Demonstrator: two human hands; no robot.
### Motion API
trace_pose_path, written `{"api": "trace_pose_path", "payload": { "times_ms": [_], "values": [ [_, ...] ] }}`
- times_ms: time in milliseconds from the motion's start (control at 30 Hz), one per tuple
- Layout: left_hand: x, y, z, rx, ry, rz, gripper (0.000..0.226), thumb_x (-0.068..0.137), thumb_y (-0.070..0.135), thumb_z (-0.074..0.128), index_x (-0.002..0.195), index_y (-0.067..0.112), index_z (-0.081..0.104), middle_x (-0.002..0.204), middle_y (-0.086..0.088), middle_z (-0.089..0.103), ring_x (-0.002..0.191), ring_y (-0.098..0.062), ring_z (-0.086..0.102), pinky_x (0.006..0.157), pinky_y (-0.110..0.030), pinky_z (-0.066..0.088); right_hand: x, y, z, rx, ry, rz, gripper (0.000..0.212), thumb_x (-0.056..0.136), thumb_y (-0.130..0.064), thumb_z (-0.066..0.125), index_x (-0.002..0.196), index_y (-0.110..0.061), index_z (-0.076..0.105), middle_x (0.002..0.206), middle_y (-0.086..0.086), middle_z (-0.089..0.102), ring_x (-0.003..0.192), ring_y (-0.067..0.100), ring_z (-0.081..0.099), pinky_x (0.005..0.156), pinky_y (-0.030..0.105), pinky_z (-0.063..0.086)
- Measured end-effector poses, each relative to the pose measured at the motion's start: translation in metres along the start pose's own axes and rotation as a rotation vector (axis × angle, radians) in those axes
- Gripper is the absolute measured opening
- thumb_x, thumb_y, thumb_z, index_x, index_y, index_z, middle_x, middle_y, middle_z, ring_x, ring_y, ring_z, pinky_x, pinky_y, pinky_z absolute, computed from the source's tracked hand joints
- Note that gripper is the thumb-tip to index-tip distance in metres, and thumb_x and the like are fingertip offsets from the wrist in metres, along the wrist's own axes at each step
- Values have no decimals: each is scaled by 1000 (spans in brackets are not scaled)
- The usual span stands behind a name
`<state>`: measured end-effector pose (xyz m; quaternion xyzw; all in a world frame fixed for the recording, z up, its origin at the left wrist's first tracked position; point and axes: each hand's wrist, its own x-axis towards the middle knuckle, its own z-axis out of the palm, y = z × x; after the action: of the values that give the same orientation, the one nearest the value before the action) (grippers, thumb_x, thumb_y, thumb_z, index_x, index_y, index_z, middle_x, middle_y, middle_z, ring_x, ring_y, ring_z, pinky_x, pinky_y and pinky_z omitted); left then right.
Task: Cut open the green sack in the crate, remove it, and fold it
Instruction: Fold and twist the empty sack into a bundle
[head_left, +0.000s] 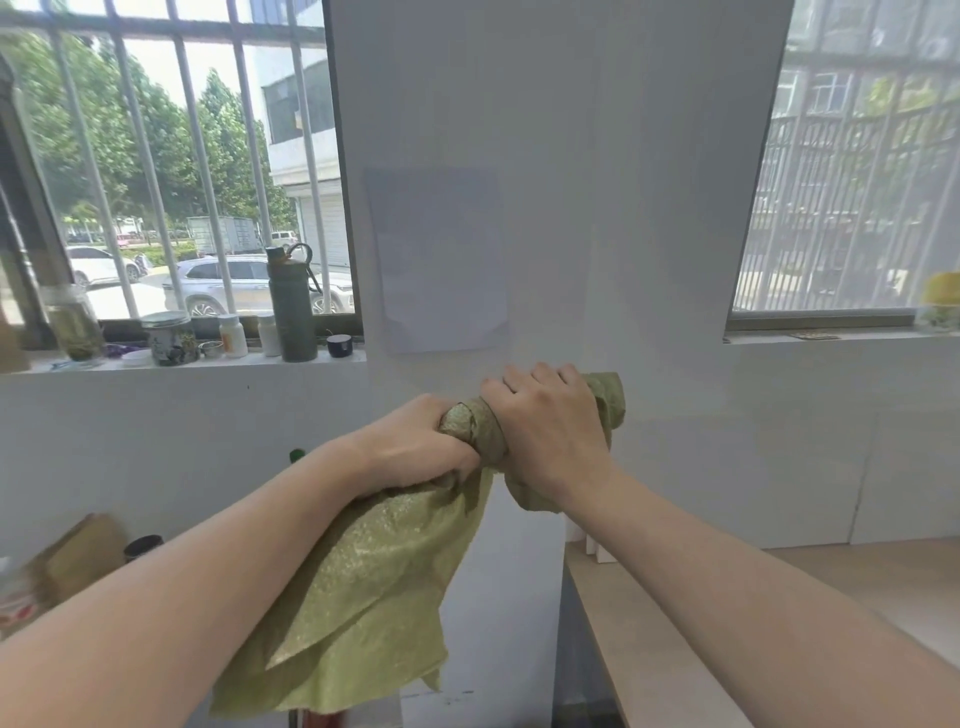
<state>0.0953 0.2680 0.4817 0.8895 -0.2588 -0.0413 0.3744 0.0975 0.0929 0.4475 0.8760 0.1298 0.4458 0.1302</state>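
The green sack (374, 587) is held up in the air in front of a white wall, bunched into a tight roll at the top and hanging loose below. My left hand (415, 441) grips the roll's left end. Right beside it, my right hand (550, 426) is wrapped over the roll, with a short end of the sack sticking out past its far side. The loose cloth drapes under my left forearm. No crate is in view.
A wooden tabletop (675, 649) lies at the lower right. The left windowsill (182, 361) carries a dark green bottle (292, 306), jars and small pill bottles. A brown paper bag (78, 556) stands at the lower left. Barred windows flank the white pillar.
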Motion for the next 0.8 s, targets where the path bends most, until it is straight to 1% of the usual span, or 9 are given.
{"api": "trace_pose_path", "payload": {
  "times_ms": [100, 167, 233, 333, 400, 467, 533, 667, 800],
  "values": [
    [-1, -8, 1, 169, 52, 64, 16, 72, 28, 72, 85, 25, 62, 74, 11, 68, 69, -13, 64, 63, -29, 50, 4, -1, 1, 83, -2, 6, 30, 52, -22, 76, 64, -22, 48, 56, -3, 50, 51, 25, 43, 58, 31, 25],
    [-5, -12, 3, 336, 136, 93, 39, 67, 44, 74, 98, 31, 55, 82, 9, 68, 78, -16, 66, 69, -35, 55, 6, -3, 2, 119, -31, 22, 38, 52, -21, 75, 58, -25, 38, 49, -9, 37, 46, 23, 35, 57, 29, 24],
    [-7, -14, 7, 612, 195, 143, 64, 65, 51, 75, 117, 31, 43, 88, 7, 63, 82, -22, 64, 70, -39, 55, 8, -4, 1, 132, -107, 42, 43, 59, -23, 73, 55, -25, 30, 47, -12, 31, 44, 20, 35, 55, 28, 23],
    [-10, -18, 17, 963, 344, 152, 99, 71, 44, 82, 147, 25, 22, 102, -3, 59, 89, -30, 65, 68, -36, 48, 14, -3, -2, 194, -288, 136, 26, 73, -30, 63, 60, -24, 42, 55, -9, 47, 52, 19, 49, 49, 28, 30],
    [-10, -26, 23, 1128, 472, 168, 112, 61, 31, 92, 153, 16, 29, 95, -10, 61, 77, -32, 65, 62, -36, 41, 18, -3, -7, 249, -350, 193, 15, 72, -32, 63, 66, -24, 53, 61, -7, 57, 56, 19, 55, 50, 28, 39],
    [-8, -36, 23, 1174, 597, 203, 107, 42, 7, 94, 140, 9, 51, 73, -12, 58, 55, -31, 58, 53, -34, 34, 20, -5, -13, 300, -425, 226, 10, 70, -31, 64, 70, -22, 57, 65, -5, 61, 57, 18, 56, 51, 29, 41],
    [-3, -46, 19, 1164, 648, 278, 92, 40, -3, 85, 128, 7, 58, 60, -10, 53, 44, -28, 50, 49, -31, 28, 21, -8, -16, 362, -506, 252, 9, 68, -27, 63, 72, -20, 59, 67, -3, 62, 59, 18, 57, 54, 29, 44],
    [1, -43, 8, 1144, 533, 275, 64, 45, 14, 82, 105, 13, 61, 52, -2, 41, 38, -25, 38, 44, -25, 25, 19, -9, -16, 418, -563, 260, 14, 62, -23, 62, 75, -18, 59, 68, -2, 63, 62, 21, 61, 55, 31, 49],
    [1, -32, 4, 1038, 409, 153, 35, 69, 32, 63, 98, 22, 47, 66, 5, 51, 59, -24, 55, 54, -29, 37, 13, -6, -12, 396, -449, 136, 40, 64, -27, 66, 100, -25, 49, 84, -4, 59, 76, 25, 57, 65, 35, 39]
  ]
}}
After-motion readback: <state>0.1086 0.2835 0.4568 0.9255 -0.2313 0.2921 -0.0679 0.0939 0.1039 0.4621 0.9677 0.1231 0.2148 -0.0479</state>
